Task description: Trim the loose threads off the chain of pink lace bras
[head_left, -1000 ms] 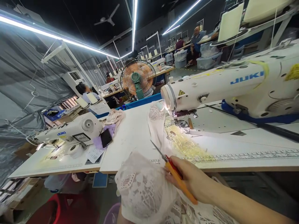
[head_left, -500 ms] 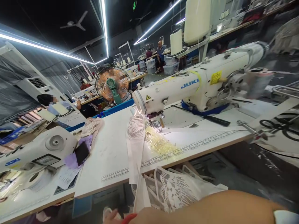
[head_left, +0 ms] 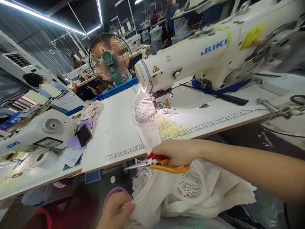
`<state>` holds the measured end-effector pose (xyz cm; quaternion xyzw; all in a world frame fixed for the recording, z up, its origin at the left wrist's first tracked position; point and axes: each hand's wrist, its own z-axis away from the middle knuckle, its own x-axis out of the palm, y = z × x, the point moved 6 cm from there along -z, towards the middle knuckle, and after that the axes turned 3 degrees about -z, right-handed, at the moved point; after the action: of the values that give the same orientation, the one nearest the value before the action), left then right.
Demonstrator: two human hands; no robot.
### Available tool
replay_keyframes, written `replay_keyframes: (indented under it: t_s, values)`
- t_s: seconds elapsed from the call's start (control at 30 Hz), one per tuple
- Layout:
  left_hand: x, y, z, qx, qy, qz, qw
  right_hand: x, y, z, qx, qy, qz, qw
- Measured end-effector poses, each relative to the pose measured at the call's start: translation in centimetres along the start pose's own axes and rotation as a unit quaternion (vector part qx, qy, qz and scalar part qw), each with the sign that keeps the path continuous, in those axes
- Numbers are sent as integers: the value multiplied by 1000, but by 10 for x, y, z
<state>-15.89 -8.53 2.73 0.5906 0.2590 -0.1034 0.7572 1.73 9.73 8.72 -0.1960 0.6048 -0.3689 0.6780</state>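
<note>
My right hand (head_left: 178,152) is closed around a pair of scissors (head_left: 156,166) with orange and red handles, its blades pointing left. The same hand is at the white fabric band that runs down from the sewing machine (head_left: 181,70). Low in the view, my left hand (head_left: 118,206) pinches the edge of a white lace bra piece (head_left: 152,197). More white lace pieces (head_left: 190,184) hang in a bunch under my right forearm. A lace bra cup (head_left: 145,114) lies at the machine's needle, beside a yellowish transparent sheet (head_left: 166,124).
A printed ruler (head_left: 124,152) runs along the front of the white table (head_left: 116,121). At left stand a second sewing machine (head_left: 47,130) and a dark phone (head_left: 84,135) on purple material. A large fan (head_left: 111,60) stands behind the table. People sit farther back.
My view has tilted down and moved closer. My right hand has risen to the table edge with the scissors, and my left hand now shows, pinching the lace. The hanging pieces have been pulled up.
</note>
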Motion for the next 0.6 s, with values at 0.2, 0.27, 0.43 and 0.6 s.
replay_keyframes:
  t_s: [0.2,0.27,0.43,0.6]
  values:
    - [11,8,-24,50,-117,-93,988,3,7,-21,-11,-19,-20,1000]
    - [17,18,-26,68,-103,-90,988,5,-4,-24,-24,-36,-20,999]
    - [31,46,-30,144,6,-8,989,9,-32,-28,-63,-67,-23,995]
    - [39,43,-42,64,51,119,989,4,-29,-32,-35,-70,-21,997]
